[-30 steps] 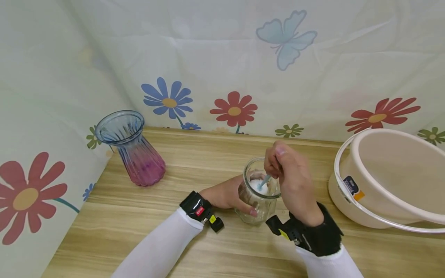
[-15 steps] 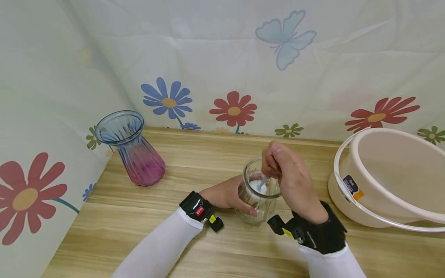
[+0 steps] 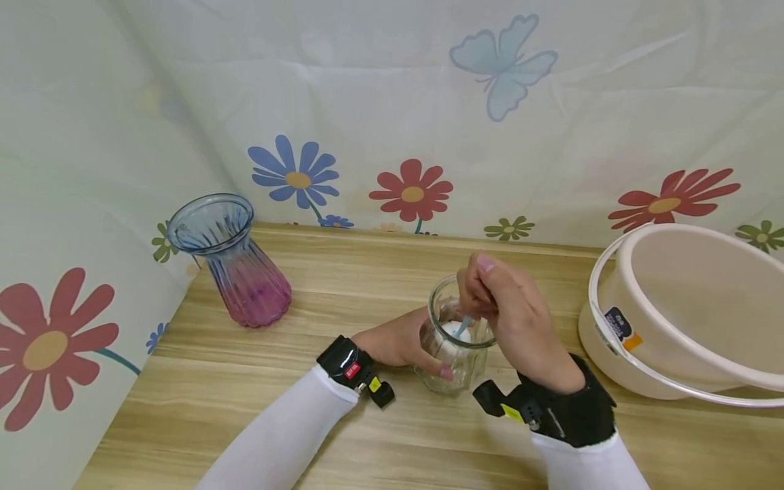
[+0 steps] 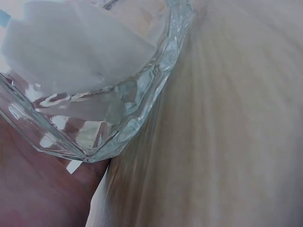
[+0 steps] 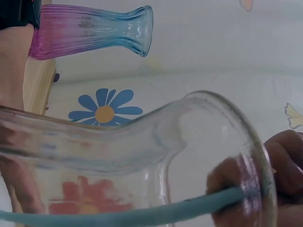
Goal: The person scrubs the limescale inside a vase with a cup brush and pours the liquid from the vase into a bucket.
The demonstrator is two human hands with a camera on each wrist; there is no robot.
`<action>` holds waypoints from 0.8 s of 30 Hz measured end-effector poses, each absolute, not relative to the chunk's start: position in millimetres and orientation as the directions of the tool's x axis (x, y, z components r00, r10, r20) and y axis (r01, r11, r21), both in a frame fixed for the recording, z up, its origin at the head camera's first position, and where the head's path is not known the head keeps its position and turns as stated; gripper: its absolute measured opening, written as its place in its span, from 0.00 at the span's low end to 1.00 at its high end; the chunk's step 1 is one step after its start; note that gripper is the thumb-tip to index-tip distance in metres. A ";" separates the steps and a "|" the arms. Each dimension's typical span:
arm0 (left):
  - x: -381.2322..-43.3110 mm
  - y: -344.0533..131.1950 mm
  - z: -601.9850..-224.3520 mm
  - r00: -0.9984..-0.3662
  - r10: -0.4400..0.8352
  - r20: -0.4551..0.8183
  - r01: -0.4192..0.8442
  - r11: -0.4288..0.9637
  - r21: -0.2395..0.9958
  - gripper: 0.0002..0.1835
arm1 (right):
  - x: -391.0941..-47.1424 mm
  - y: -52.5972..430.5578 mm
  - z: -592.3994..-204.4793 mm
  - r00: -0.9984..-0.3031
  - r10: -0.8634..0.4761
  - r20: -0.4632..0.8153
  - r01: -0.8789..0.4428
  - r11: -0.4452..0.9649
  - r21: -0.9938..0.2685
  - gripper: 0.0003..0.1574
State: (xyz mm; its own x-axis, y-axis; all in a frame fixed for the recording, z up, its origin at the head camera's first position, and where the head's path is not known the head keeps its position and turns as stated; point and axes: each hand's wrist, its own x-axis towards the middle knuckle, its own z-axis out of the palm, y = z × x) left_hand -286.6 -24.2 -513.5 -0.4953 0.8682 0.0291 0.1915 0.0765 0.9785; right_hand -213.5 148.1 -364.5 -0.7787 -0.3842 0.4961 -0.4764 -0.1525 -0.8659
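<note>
A clear glass vase (image 3: 458, 378) with a flared rim stands on the wooden tabletop, and my left hand (image 3: 399, 341) grips its side, thumb across the front. Inside the vase is a sponge brush with a white head (image 3: 452, 343) and a thin blue handle (image 5: 137, 217). My right hand (image 3: 516, 320), held over the rim, grips the upper end of that handle with curled fingers. Through the glass in the left wrist view, the white head (image 4: 75, 49) appears low in the vase. My left fingers behind the vase are mostly hidden.
A blue-to-pink ribbed vase (image 3: 245, 272) stands at the back left. On the right is a beige bucket (image 3: 637, 327) with its handle lowered toward me. A flower-printed curtain (image 3: 367, 102) borders the wooden tabletop (image 3: 343, 279) behind and at left.
The white head has shifted slightly lower and left inside the vase. My right fingers have moved a little left, while its wrist has swung right. The left hand and vase stay in place.
</note>
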 end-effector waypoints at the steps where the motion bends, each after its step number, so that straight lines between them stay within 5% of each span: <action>1: -286.5 -24.0 -513.5 -0.496 0.868 0.028 0.192 0.078 0.978 0.43 | -213.2 148.1 -364.2 -0.776 -0.389 0.496 -0.473 -0.161 -0.866 0.27; 16: -287.3 -23.6 -515.0 -0.504 0.862 0.054 0.186 0.048 0.981 0.44 | -207.7 141.3 -360.1 -0.870 -0.243 0.429 -0.378 -0.227 -0.897 0.28; 24: -287.3 -21.4 -515.4 -0.506 0.860 0.066 0.172 0.025 0.985 0.42 | -205.1 137.7 -362.1 -0.833 -0.170 0.527 -0.484 -0.238 -0.842 0.28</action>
